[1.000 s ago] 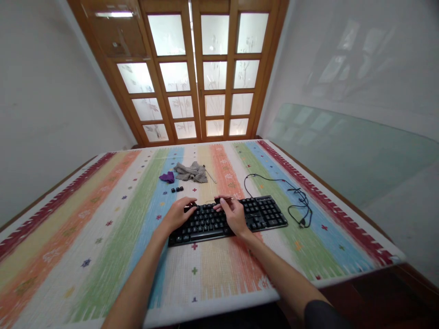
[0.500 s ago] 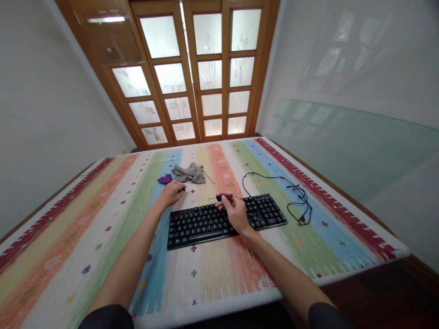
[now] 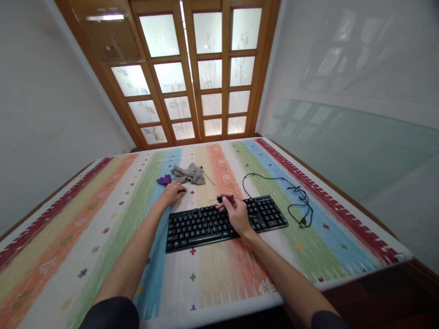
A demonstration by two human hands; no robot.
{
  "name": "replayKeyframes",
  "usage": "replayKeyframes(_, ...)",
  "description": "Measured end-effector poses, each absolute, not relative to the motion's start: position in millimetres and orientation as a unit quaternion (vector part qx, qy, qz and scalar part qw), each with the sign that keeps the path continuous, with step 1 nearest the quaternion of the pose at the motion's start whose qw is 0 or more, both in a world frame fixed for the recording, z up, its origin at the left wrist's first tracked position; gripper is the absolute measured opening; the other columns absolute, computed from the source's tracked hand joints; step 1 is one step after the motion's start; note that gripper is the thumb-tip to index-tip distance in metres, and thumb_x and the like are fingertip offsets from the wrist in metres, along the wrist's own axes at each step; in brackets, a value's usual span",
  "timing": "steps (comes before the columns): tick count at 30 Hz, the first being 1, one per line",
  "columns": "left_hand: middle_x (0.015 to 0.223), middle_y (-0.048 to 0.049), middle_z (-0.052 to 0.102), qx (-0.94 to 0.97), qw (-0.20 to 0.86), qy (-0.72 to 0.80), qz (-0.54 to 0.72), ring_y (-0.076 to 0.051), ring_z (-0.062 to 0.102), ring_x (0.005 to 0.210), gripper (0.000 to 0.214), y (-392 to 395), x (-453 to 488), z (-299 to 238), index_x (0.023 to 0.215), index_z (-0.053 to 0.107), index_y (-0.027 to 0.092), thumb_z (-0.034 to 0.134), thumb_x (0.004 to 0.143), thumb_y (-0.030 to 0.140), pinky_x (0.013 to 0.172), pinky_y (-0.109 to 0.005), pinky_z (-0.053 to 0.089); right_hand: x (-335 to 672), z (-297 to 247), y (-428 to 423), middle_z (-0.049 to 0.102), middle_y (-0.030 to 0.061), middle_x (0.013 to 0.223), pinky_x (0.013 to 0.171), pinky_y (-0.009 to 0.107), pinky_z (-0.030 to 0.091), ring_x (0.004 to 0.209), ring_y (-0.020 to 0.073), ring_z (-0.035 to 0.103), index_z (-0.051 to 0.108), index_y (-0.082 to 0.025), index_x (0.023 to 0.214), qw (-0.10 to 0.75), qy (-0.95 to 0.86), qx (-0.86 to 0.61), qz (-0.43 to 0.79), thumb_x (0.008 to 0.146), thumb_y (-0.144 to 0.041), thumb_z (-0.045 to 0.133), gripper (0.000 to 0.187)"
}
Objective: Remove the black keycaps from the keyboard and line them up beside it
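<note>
My right hand (image 3: 236, 212) is above the middle of a black keyboard (image 3: 199, 230), its fingers pinching a wire keycap puller (image 3: 220, 199) with a black handle. The thin wire ends point left, over the keyboard's back edge. Beyond the keyboard's left back corner, my left hand (image 3: 172, 193) is low over the tablecloth with its fingers closed around a small black piece (image 3: 181, 191), which looks like a keycap. Just past that hand lie a purple cloth (image 3: 163, 180) and a crumpled grey cloth (image 3: 188, 174).
A thin stick-like tool (image 3: 207, 176) lies beside the grey cloth. The keyboard's black cable (image 3: 302, 196) is looped on the right. A striped tablecloth (image 3: 120, 219) covers the table, and a glass panel (image 3: 346, 137) leans on the right wall.
My view has shifted very slightly. Both hands stay almost where they were, still holding the same things.
</note>
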State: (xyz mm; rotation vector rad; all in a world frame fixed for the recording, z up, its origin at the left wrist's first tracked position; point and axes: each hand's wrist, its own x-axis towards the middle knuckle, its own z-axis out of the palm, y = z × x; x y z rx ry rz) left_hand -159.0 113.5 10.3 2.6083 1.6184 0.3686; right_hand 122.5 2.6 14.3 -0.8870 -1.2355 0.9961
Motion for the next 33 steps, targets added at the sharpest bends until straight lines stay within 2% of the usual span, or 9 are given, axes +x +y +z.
replayKeyframes(7,0.108,-0.0104,0.072,0.823,0.052,0.546,0.150,-0.030,0.060,0.105,0.034,113,-160,7,0.110,0.070,0.020,0.059,0.078,0.021,0.093,-0.043,0.048,123,15,2,0.073,0.0099,0.099,0.060,0.029,0.056,0.065,0.0157,0.068,0.063,-0.018,0.095,0.611,-0.537,-0.392,0.430,0.089,-0.048,0.058,0.031)
replayKeyframes(15,0.100,-0.0080,0.074,0.840,0.079,0.515,0.151,-0.027,0.064,0.099,0.023,111,-159,11,0.090,0.075,0.021,0.055,0.079,0.020,0.097,-0.043,0.046,124,16,2,0.073,0.0095,0.098,0.059,0.029,0.056,0.065,0.0161,0.068,0.062,-0.018,0.095,0.611,-0.535,-0.395,0.430,0.089,-0.049,0.057,0.032)
replayKeyframes(20,0.108,-0.0107,0.073,0.823,0.078,0.536,0.174,-0.030,0.062,0.105,0.035,110,-161,9,0.108,0.072,0.019,0.058,0.076,0.020,0.096,-0.044,0.047,123,16,2,0.073,0.0096,0.097,0.058,0.029,0.055,0.064,0.0157,0.068,0.062,-0.018,0.094,0.612,-0.533,-0.395,0.430,0.088,-0.050,0.058,0.033)
replayKeyframes(23,0.105,-0.0105,0.073,0.818,0.078,0.543,0.172,-0.029,0.062,0.105,0.042,109,-163,8,0.116,0.068,0.017,0.059,0.076,0.021,0.096,-0.043,0.047,123,16,2,0.073,0.0098,0.097,0.058,0.029,0.055,0.063,0.0157,0.068,0.062,-0.018,0.094,0.611,-0.534,-0.393,0.433,0.088,-0.049,0.058,0.032)
replayKeyframes(33,0.104,-0.0083,0.072,0.805,0.049,0.570,0.160,-0.029,0.062,0.102,0.044,109,-170,7,0.119,0.064,0.019,0.062,0.075,0.025,0.094,-0.041,0.046,123,16,1,0.073,0.0094,0.096,0.058,0.029,0.055,0.063,0.0155,0.068,0.062,-0.018,0.093,0.613,-0.535,-0.388,0.433,0.088,-0.048,0.059,0.031)
